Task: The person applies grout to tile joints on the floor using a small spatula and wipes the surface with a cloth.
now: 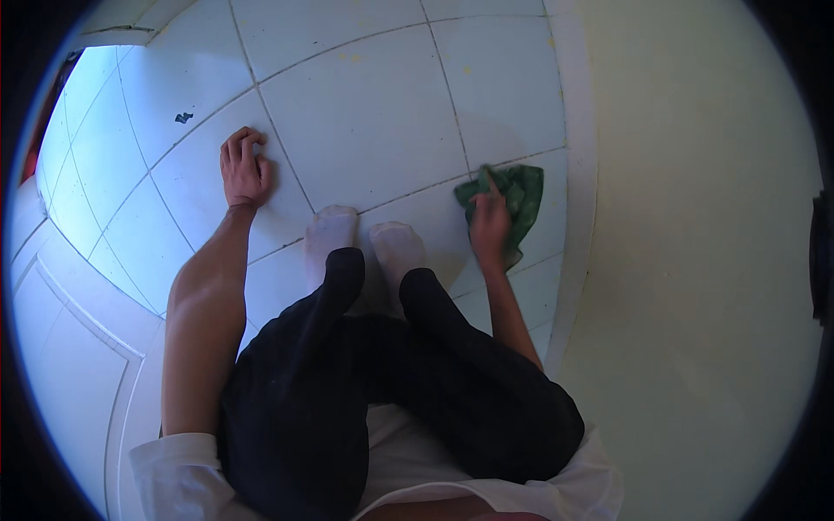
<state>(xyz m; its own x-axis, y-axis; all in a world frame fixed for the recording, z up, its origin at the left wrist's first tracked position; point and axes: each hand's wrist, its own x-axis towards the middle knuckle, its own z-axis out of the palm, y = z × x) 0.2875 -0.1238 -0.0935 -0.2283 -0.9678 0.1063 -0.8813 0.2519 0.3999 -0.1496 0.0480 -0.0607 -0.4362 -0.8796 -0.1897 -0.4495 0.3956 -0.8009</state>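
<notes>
My right hand [490, 227], slightly blurred, presses a crumpled green cloth [526, 198] against the white tiled floor [365, 122], near the foot of the wall. Its index finger points forward over the cloth, and folds of fabric spread out to the right of the hand. My left hand [247, 168] is on the far side of my left foot, at or just above the tiles. Its fingers are loosely bent and a little apart, with nothing seen in them. Whether its fingertips touch the floor I cannot tell.
A plain pale wall [695, 260] rises on the right, with a baseboard [580, 174] along its foot. On the left stands a white panelled door [69, 347]. A small dark scrap or mark [183, 117] shows on the tiles beyond my left hand. My socked feet [398, 245] are between my hands.
</notes>
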